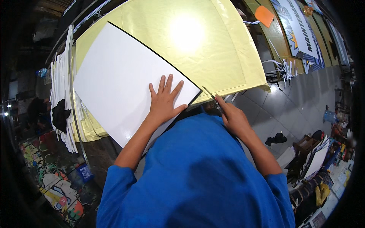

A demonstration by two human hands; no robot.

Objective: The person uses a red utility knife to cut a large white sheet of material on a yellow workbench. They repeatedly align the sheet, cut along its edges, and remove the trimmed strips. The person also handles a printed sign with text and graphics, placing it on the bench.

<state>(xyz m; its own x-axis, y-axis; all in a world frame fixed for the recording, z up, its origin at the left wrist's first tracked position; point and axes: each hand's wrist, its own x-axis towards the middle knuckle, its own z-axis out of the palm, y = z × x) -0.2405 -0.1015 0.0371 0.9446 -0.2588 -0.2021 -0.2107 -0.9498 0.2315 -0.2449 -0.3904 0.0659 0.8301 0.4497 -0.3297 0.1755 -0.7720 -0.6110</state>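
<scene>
A large white board (114, 72) with a thin black edge lies at a slant on the yellow-covered table (224, 49). My left hand (165, 100) rests flat on it near its right corner, fingers spread. In my right hand (232, 116) is a knife with a narrow blade (208, 92), probably a cutter. The blade points up and left, just right of the board's corner and over the table's near edge. My fingers wrap its handle, which is mostly hidden. Blade and board appear apart.
Long white strips (61, 79) hang along the table's left side, with a black cloth (61, 115) on them. An orange chair (264, 16) stands beyond the table. On the tiled floor (304, 102) lie a black item (276, 139) and scattered strips (285, 72). Panels (317, 161) stack at the lower right.
</scene>
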